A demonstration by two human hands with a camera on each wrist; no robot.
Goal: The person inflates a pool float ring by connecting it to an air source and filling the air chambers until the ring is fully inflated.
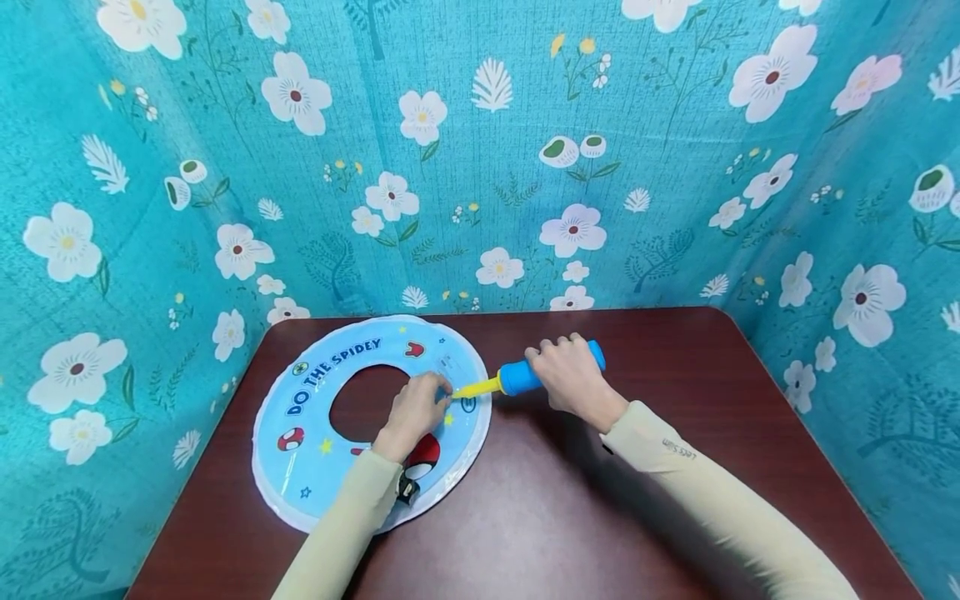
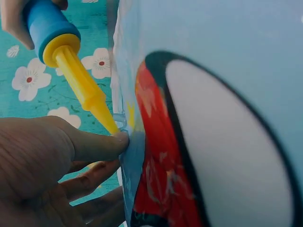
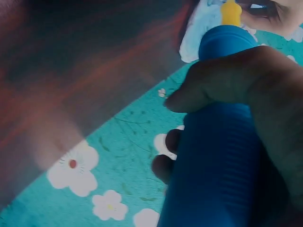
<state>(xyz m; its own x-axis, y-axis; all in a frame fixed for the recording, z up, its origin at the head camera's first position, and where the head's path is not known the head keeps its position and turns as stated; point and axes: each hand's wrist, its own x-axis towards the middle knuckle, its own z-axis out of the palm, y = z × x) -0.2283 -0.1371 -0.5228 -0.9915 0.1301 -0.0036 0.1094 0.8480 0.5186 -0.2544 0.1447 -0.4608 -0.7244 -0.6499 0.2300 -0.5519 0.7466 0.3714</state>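
Observation:
A light-blue swim ring (image 1: 300,462) printed "DO THE SPIDEY" lies on the table, looking partly filled and wrinkled at its edge. My right hand (image 1: 570,375) is wrapped around the blue barrel of a hand pump (image 3: 213,161). The pump's yellow nozzle (image 2: 78,78) slants toward the ring, its tip at a small clear valve (image 2: 119,119). At that spot my left hand (image 1: 416,408) pinches the valve, thumb beside the nozzle tip in the left wrist view. How deep the tip sits in the valve is hidden by the thumb.
Under the ring is a dark red-brown table (image 1: 517,517) with rounded far corners. A teal flowered cloth (image 1: 465,192) hangs behind it and along both sides. A small black device (image 1: 407,489) is worn at the left wrist.

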